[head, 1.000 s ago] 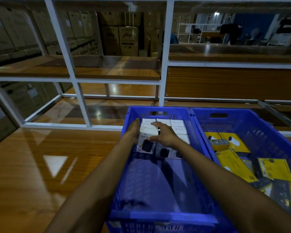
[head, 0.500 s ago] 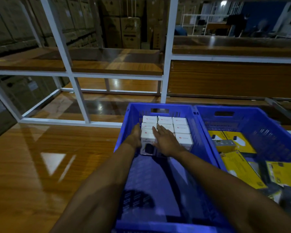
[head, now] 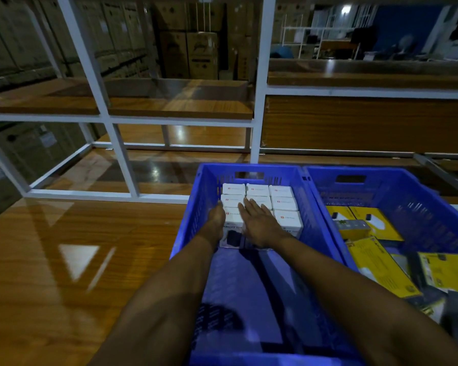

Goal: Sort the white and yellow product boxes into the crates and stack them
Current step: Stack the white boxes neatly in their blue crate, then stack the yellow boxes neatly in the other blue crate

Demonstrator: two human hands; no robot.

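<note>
Both hands are held flat with straight fingers; nothing is gripped. The left hand (head: 217,220) is pressed against the side of the white boxes (head: 283,200), and the right hand (head: 259,224) is laid on top. These boxes are packed in rows at the far end of the left crate (head: 204,196). The yellow boxes (head: 378,262) are piled in the right crate (head: 421,207), on the counter (head: 77,260).
</note>
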